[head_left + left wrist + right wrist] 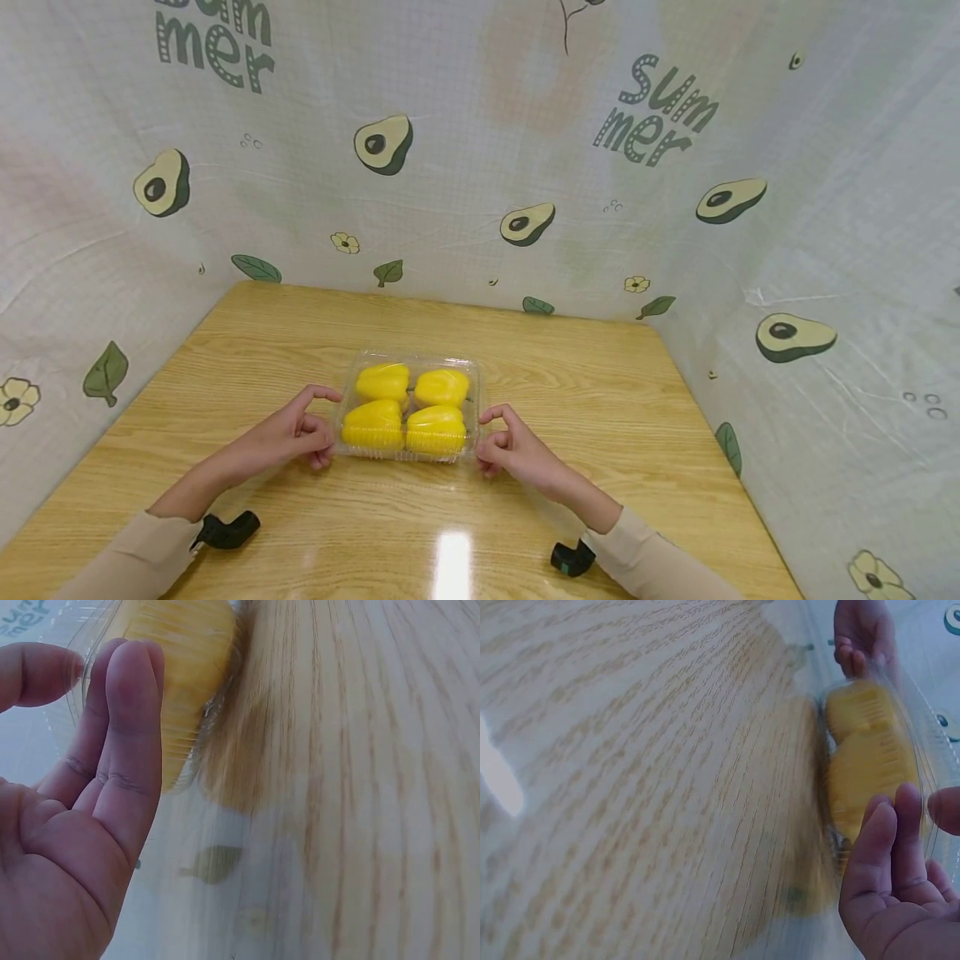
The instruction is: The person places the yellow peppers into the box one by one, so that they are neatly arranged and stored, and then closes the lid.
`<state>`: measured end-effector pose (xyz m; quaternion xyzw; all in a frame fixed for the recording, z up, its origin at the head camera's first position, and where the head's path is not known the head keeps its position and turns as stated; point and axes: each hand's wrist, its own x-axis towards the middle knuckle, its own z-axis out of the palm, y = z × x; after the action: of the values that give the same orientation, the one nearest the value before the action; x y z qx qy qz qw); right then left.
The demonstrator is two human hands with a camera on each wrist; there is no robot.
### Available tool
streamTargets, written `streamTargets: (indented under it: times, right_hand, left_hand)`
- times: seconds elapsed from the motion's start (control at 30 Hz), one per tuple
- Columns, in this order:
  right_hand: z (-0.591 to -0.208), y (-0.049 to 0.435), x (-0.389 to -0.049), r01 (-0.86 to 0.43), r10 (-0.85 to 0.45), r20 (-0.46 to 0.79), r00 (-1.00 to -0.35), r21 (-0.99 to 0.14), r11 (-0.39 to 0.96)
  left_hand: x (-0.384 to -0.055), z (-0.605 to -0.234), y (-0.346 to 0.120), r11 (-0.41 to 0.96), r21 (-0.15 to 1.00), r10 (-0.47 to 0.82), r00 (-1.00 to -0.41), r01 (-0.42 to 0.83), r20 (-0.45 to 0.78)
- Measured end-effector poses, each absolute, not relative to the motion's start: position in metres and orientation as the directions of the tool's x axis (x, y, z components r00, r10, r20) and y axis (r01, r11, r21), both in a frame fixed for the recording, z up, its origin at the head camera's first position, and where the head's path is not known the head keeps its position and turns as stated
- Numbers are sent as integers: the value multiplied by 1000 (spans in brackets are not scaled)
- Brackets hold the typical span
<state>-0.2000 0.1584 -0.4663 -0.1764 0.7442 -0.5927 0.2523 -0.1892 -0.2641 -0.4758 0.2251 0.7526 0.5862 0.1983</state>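
A clear plastic clamshell box (420, 358), its lid down, sits at mid-table with several yellow bell peppers (437, 429) inside. At its left end my left hand (292, 433) pinches the rim, forefinger bent above and thumb lower down. My right hand (521, 454) grips the opposite end in much the same way. From the left wrist, the thumb and fingers of the left hand (90, 802) meet the box edge beside a yellow pepper (187, 667). In the right wrist view, fingertips of the right hand (907, 892) touch the ridged side wall.
The wooden table (360, 525) has a bright glare spot near its front. A pale cloth (450, 167) printed with avocados and leaves hangs behind and along both sides. Each sleeve carries a black wrist device (228, 530).
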Motion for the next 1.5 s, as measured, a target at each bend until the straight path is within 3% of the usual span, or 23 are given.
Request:
streamTargets:
  times: [1.0, 1.5]
  right_hand:
    - [-464, 153, -196, 38, -567, -170, -806, -971, 236]
    - [-462, 153, -196, 39, -573, -169, -802, -972, 233]
  left_hand:
    - [-188, -475, -266, 107, 985, 633, -773, 138, 39]
    - [-188, -473, -265, 126, 981, 628, -778, 145, 34]
